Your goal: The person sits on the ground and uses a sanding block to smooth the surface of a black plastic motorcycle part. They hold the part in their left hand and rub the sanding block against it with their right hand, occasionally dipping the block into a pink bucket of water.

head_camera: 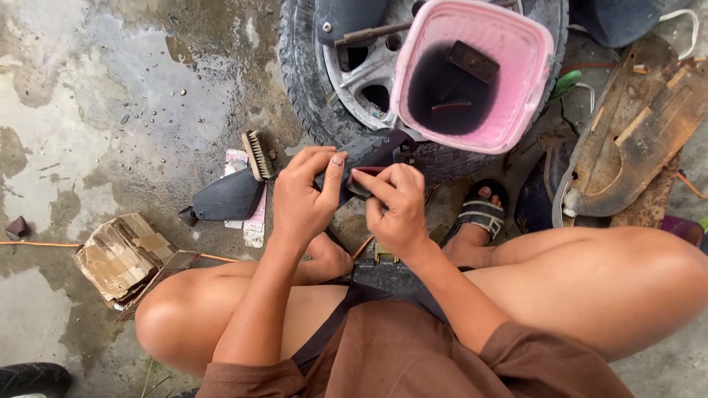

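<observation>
Dark rubber is what both hands are working on: a long black strip of inner-tube rubber (369, 158) is running up from between the fingers toward the tyre ahead. From the head camera, the left hand (304, 197) is gripping the strip from its left side, fingers curled over the top and thumb pressing in. The right hand (394, 206) is closing on the same strip from the right, its fingertips (361, 179) pinching a small dark red patch (366, 172) against the rubber. The two hands are almost touching, with the strip clamped between them, just above the person's bare knees.

Beyond the hands, a worn black tyre on a silver alloy wheel (310, 88) is lying flat, and a pink plastic tub (516, 74) holding black liquid is sitting on top of it. To the left of the hands, a wooden-backed bristle brush (259, 155) is resting against a black plastic cover (228, 197) on the wet concrete floor (110, 96). A crumpled cardboard box (122, 258) is lying near the left knee, and a sandalled foot (478, 214) is showing to the right.
</observation>
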